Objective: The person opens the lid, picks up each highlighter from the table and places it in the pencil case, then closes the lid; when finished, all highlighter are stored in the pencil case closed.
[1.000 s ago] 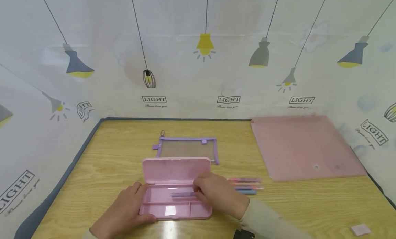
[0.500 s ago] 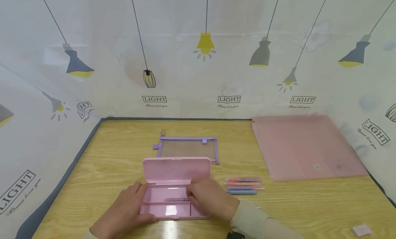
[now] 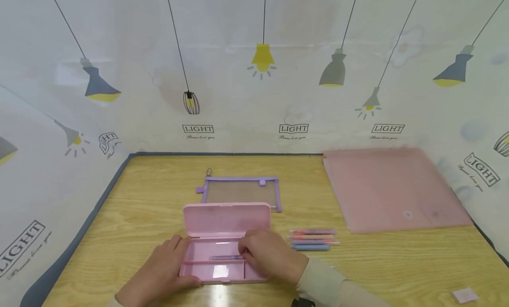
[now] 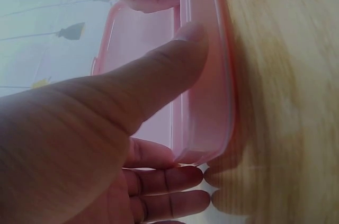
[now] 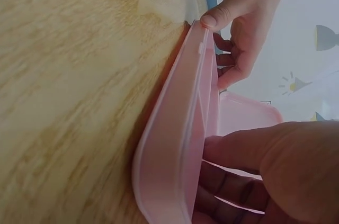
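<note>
Purple pen [image 3: 226, 257] lies in the pink case's [image 3: 226, 219] long rear compartment, its right end pinched by your right hand [image 3: 274, 256]; your left hand [image 3: 161, 263] grips the case's left end, thumb in front; more pens [image 3: 312, 242] and a mesh pouch [image 3: 240, 192] lie nearby on the desk [image 3: 377, 263].

The table [image 3: 151, 187] has a top of light yellowish wood, with the grain well visible. Behind it stands a pale back wall [image 3: 226, 64], and the left wall [image 3: 32, 183] and right wall [image 3: 485, 95] close the two sides. On these walls are printed hanging lamps in blue, grey and yellow, and the word "LIGHT" [image 3: 198, 129] in small frames. A dark blue border [image 3: 222, 153] runs along the foot of the back wall. One bright reflection [image 3: 218, 296] shines on the near tabletop.
</note>
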